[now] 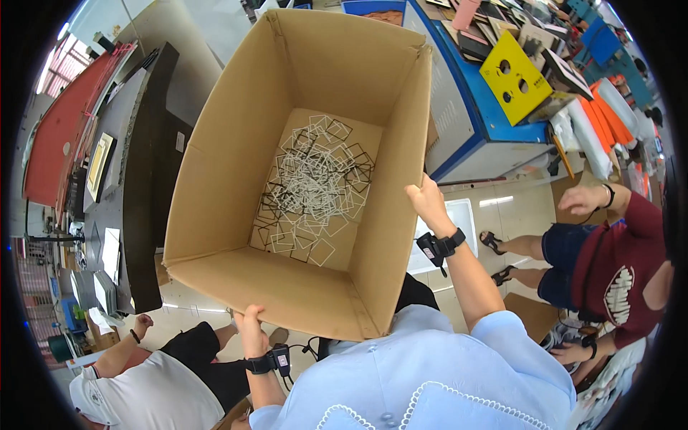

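Observation:
A large open cardboard box [222,150] is held up in front of me, tilted so its inside shows. On its bottom lies a loose heap of thin square frames [315,172], mostly white with some black ones around the edge. My left hand [251,326] grips the near left wall, its fingertips over the rim. My right hand [430,204] is closed on the right wall near its middle. Parts of both hands are hidden behind the cardboard. Each wrist wears a black strap with a small device.
A dark counter [143,179] with papers runs along the left. Beyond the box at right stands a blue-topped cabinet [509,129] with a yellow box [512,79]. One person [165,380] is at lower left, another [609,265] at right. A white tray [462,215] lies beyond my right wrist.

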`<state>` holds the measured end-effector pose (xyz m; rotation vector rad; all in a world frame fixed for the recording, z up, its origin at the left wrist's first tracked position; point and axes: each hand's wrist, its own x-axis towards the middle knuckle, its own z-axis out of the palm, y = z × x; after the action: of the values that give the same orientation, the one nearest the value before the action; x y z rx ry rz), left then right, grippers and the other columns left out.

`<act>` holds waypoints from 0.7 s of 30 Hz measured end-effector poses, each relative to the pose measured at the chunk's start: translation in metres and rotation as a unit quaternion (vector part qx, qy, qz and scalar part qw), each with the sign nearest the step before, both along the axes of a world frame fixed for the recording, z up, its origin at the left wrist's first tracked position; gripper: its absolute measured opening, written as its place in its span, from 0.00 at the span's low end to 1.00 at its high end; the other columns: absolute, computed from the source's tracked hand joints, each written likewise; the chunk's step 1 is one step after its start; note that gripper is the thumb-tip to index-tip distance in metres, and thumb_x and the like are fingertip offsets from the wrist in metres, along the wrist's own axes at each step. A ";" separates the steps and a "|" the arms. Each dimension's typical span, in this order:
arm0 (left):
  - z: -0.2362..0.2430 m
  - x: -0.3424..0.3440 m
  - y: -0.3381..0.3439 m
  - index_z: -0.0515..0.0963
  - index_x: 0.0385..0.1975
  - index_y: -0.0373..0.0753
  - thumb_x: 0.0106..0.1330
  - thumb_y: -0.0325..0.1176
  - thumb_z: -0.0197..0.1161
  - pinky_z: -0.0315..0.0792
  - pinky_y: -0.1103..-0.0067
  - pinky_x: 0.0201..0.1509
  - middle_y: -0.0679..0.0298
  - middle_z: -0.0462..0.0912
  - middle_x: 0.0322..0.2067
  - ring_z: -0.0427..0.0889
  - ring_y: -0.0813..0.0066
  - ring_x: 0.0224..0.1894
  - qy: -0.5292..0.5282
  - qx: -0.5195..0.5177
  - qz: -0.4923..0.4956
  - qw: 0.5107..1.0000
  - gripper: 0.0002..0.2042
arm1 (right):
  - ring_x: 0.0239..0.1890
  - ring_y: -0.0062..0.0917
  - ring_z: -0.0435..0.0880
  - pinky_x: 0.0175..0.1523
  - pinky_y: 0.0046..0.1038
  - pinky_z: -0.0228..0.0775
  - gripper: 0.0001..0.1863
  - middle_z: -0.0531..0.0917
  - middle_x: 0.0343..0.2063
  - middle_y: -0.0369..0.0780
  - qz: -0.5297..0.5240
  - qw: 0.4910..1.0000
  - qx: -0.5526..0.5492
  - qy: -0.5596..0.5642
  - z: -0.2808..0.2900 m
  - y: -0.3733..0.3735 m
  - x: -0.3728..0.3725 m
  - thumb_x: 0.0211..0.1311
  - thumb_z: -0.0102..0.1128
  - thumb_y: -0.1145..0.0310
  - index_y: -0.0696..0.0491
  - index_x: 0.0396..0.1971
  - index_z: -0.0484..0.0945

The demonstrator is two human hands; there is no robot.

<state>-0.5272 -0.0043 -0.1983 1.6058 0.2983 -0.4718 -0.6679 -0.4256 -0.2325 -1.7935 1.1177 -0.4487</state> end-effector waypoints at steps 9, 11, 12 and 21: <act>0.087 0.003 0.011 0.68 0.48 0.30 0.52 0.27 0.56 0.69 0.77 0.46 0.60 0.74 0.40 0.72 0.70 0.41 -0.092 0.108 -0.012 0.990 0.21 | 0.43 0.47 0.82 0.49 0.38 0.71 0.22 0.83 0.36 0.54 -0.020 0.990 0.105 -0.090 -0.036 0.076 -0.044 0.54 0.50 0.63 0.59 0.47 0.75; 0.081 0.007 0.043 0.68 0.49 0.30 0.51 0.26 0.54 0.69 0.77 0.46 0.59 0.75 0.42 0.73 0.70 0.41 -0.160 0.127 -0.045 0.978 0.22 | 0.44 0.45 0.82 0.50 0.37 0.71 0.22 0.83 0.39 0.53 -0.017 0.982 0.147 -0.114 -0.039 0.101 -0.063 0.55 0.51 0.63 0.61 0.47 0.74; 0.092 0.003 0.044 0.68 0.49 0.29 0.51 0.25 0.54 0.69 0.77 0.47 0.59 0.75 0.42 0.73 0.69 0.41 -0.178 0.123 -0.064 0.974 0.22 | 0.44 0.43 0.82 0.50 0.37 0.71 0.22 0.83 0.39 0.53 -0.024 0.978 0.158 -0.137 -0.050 0.108 -0.074 0.55 0.51 0.63 0.62 0.47 0.74; 0.168 -0.095 0.008 0.73 0.45 0.29 0.51 0.25 0.51 0.71 0.79 0.39 0.59 0.80 0.34 0.77 0.72 0.32 -0.306 0.302 -0.216 0.876 0.19 | 0.37 0.29 0.81 0.42 0.29 0.73 0.18 0.82 0.35 0.47 -0.019 0.919 0.337 -0.204 -0.067 0.156 -0.194 0.55 0.52 0.69 0.68 0.40 0.75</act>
<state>-0.6219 0.0041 -0.0302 2.3566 -0.4560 -0.1756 -0.8617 -0.2701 -0.2994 -1.0159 0.8655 -0.3755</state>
